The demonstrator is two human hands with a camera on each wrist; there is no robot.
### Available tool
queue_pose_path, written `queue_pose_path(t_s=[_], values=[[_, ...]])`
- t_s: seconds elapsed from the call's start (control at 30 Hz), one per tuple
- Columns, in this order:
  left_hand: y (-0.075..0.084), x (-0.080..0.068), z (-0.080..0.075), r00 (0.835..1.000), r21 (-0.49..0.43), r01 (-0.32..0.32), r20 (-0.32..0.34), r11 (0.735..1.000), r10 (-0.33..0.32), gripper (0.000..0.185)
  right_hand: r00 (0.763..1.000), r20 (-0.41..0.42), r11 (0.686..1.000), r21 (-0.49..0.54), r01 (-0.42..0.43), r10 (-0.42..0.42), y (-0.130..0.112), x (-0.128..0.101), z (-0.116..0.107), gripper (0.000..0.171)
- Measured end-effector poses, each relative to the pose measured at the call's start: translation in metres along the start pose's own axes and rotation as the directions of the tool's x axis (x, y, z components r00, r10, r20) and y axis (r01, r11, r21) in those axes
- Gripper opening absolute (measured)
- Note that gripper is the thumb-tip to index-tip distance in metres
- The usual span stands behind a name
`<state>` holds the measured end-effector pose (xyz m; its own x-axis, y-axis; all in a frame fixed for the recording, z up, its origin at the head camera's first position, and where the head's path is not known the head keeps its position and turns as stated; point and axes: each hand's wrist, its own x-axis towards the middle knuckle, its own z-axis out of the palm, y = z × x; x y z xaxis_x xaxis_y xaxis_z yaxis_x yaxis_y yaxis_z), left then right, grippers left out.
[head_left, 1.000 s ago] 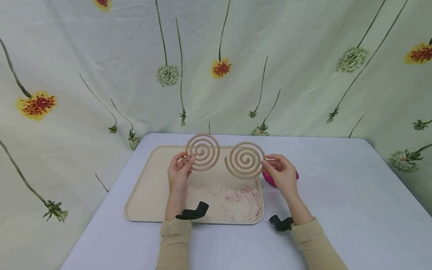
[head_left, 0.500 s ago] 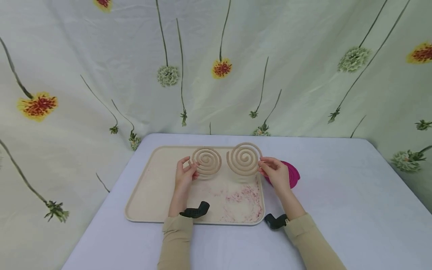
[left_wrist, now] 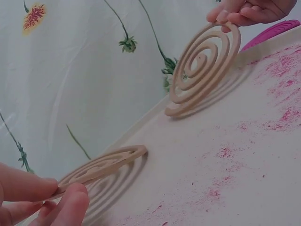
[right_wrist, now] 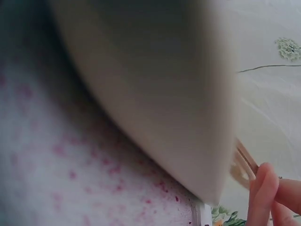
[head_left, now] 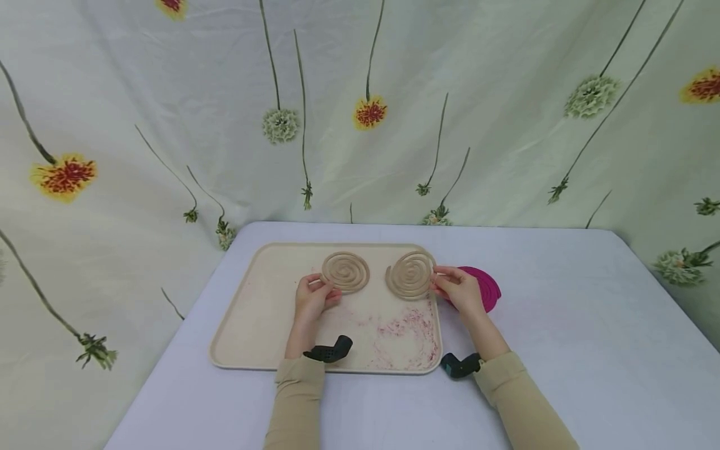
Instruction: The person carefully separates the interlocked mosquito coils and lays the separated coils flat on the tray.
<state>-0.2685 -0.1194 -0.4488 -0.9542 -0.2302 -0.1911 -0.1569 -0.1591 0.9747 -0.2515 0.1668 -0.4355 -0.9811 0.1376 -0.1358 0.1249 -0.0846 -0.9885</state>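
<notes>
My left hand (head_left: 310, 305) pinches the left edge of a tan mosquito coil (head_left: 345, 274), held low over the cream tray (head_left: 253, 319). My right hand (head_left: 462, 292) grips the right edge of a second tan mosquito coil (head_left: 409, 276). In the left wrist view this second coil (left_wrist: 207, 66) stands tilted, its lower edge right at the tray, while the left coil (left_wrist: 110, 162) lies flatter above its shadow. The right wrist view catches only a sliver of the right coil (right_wrist: 244, 162) beside the fingertips; a large blurred pale shape covers most of that view.
A magenta mosquito coil (head_left: 488, 290) lies on the white tablecloth (head_left: 568, 312) just right of the tray, partly behind my right hand. Reddish-pink crumbs (head_left: 407, 334) dust the tray's right side. Behind the table hangs a flower-printed cloth (head_left: 478, 75).
Both hands have lowered the tan coils toward the tray and the coils have tipped flatter. My left hand has shifted right, my right hand slightly left, showing more of the magenta coil.
</notes>
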Motion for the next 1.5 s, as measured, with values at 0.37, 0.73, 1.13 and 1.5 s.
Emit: queue_pose_path(t_s=[0.37,0.73,1.13,1.5], values=[[-0.001,0.002,-0.001,0.995,-0.045,-0.005,-0.104,0.999,0.001,0.046,0.993,0.11,0.998,-0.058,-0.023,0.03,0.009,0.004,-0.002,0.043],[0.003,0.004,-0.003,1.0,-0.079,0.025,0.016,0.997,-0.024,0.065,0.93,0.366,0.997,-0.079,0.007,0.022,0.01,0.004,0.0,0.057],[0.018,-0.007,-0.002,0.991,-0.017,-0.088,0.098,0.996,0.089,0.08,0.858,0.514,0.999,-0.047,0.013,0.013,0.002,-0.003,-0.014,0.059],[0.036,-0.04,0.04,0.946,-0.098,-0.254,0.183,0.962,0.268,0.047,0.861,0.506,0.975,-0.161,0.157,-0.055,-0.024,-0.006,-0.053,0.058]])
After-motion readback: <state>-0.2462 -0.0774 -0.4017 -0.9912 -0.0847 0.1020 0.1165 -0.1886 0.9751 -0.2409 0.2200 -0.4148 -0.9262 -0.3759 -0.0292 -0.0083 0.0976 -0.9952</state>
